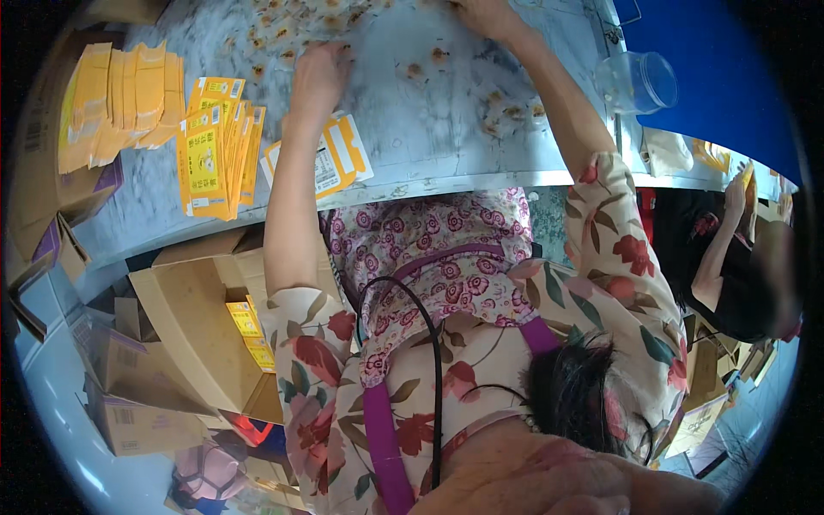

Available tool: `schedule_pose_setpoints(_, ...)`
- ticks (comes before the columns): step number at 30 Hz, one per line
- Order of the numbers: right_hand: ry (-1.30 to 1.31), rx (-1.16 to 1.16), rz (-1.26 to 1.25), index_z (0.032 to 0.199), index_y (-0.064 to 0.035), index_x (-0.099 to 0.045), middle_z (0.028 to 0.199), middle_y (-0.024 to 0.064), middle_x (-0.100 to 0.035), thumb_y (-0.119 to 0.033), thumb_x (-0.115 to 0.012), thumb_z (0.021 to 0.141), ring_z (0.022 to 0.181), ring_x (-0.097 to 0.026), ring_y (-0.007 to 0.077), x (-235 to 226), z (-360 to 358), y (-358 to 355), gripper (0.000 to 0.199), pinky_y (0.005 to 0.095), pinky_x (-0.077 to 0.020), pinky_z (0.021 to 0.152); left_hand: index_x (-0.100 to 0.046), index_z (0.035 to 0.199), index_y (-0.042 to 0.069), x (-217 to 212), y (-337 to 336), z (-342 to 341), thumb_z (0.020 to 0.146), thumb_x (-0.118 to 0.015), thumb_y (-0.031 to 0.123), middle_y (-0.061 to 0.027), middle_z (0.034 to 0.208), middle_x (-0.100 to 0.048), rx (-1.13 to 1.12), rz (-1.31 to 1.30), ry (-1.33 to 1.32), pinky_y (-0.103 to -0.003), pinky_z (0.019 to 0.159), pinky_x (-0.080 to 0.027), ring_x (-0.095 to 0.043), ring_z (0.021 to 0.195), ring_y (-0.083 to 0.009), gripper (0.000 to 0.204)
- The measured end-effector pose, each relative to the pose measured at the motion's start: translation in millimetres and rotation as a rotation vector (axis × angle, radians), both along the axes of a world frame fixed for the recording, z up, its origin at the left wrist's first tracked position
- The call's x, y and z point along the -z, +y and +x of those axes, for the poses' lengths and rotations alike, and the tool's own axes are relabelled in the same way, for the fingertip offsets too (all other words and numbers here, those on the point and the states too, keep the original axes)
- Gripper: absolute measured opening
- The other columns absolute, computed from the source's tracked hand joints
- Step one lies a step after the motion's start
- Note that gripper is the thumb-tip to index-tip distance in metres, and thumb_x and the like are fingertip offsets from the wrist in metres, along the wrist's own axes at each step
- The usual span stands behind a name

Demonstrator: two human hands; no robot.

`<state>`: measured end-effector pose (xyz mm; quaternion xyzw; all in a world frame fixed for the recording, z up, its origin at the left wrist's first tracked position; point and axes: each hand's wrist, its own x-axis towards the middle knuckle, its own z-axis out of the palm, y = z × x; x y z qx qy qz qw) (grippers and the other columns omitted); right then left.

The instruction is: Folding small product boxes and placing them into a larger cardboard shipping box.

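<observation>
My left hand (pixel 321 79) is over the marbled table, its fingers curled down among small clear packets (pixel 279 33) with brown bits inside. Whatever its fingertips may hold is hidden. My right hand (pixel 487 17) reaches to the far edge of the picture, where its fingers are partly cut off. Under my left forearm lies a flattened orange-and-white carton (pixel 343 159). Left of it, several flat yellow cartons (pixel 219 150) are fanned out in an overlapping pile. More small packets (pixel 515 112) are scattered below my right forearm.
Bundled yellow cartons (pixel 124 99) stand at the table's left end. A clear plastic jar (pixel 639 83) lies at the right edge. An open cardboard box (pixel 193 292) holding yellow cartons sits below the table at left. At far right, another person (pixel 721 249) holds something yellow.
</observation>
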<state>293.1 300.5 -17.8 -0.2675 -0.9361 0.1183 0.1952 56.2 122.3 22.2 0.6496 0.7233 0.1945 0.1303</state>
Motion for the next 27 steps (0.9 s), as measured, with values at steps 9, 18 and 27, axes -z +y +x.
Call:
schedule_pose_setpoints(9,0.204,-0.158,-0.247,0.100,0.0010,-0.065,0.089,0.0172,-0.065,0.000,-0.056,0.073,0.082,-0.061,0.0331,0.8,29.8,-22.7,0.029,0.0398,-0.0486,0.076,-0.066,0.085,0.000,13.6,20.2,21.2,0.074,-0.062,0.007,-0.0223,0.100,-0.064,-0.047,0.255,-0.082,-0.043,0.083,-0.049,-0.059,0.096,-0.0396,0.014)
schedule_pose_setpoints(18,-0.023,-0.105,-0.137,0.112,-0.0063,-0.064,0.118,0.0105,-0.061,0.000,-0.055,0.082,0.109,-0.054,0.0311,-3.2,32.0,-70.1,0.033,0.0378,-0.0446,0.095,-0.065,0.108,0.002,28.2,9.0,49.2,0.074,-0.065,0.009,-0.0183,0.101,-0.063,0.132,0.025,-0.073,-0.040,0.082,-0.050,-0.062,0.091,-0.0355,0.035)
schedule_pose_setpoints(27,0.173,0.167,-0.095,0.137,-0.0120,-0.044,0.141,0.0158,-0.043,-0.049,-0.075,0.067,0.127,-0.041,0.0382,-27.0,131.3,-130.6,0.085,0.0462,-0.0339,0.106,-0.052,0.132,0.010,4.9,-12.2,68.1,0.068,-0.073,0.007,-0.0148,0.117,-0.053,0.195,-0.217,-0.187,-0.036,0.083,-0.049,-0.060,0.088,-0.0292,0.067)
